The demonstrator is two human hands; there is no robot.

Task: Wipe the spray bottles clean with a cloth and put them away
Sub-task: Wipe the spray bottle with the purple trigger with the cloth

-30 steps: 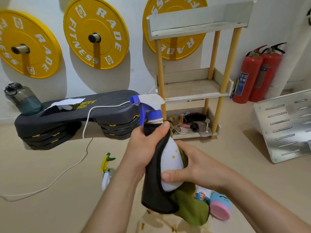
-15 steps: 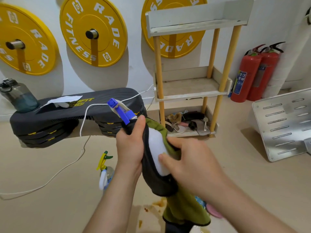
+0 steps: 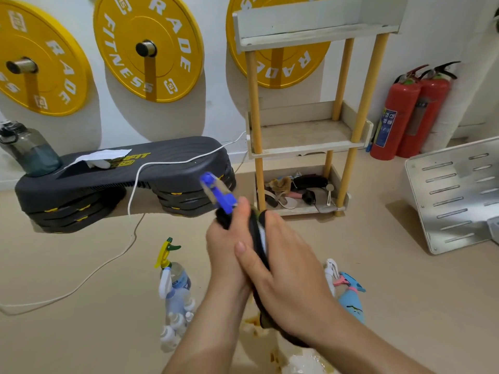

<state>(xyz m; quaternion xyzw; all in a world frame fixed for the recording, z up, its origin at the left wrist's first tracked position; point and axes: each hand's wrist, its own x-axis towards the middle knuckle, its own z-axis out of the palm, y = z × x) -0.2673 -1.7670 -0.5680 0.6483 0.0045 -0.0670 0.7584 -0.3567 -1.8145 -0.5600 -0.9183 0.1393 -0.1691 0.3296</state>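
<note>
I read "RADE FITNESS" on the yellow plate [image 3: 172, 47] at eleven o'clock, and "IFIT" on the black step platform [image 3: 167, 160] at nine o'clock.

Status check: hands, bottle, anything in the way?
Left hand grips spray bottle neck. Right hand wraps cloth round its body. Nothing blocking; other bottles on floor.

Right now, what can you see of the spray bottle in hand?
The spray bottle has a blue trigger head, motion-blurred, tilted up and leftward. Only a white sliver of its plastic-looking body shows, and a dark cloth wraps the rest. The left hand grips the cloth-covered neck, thumb just below the head. The right hand curls round the wrapped body. It is held in the air above the floor.
</note>
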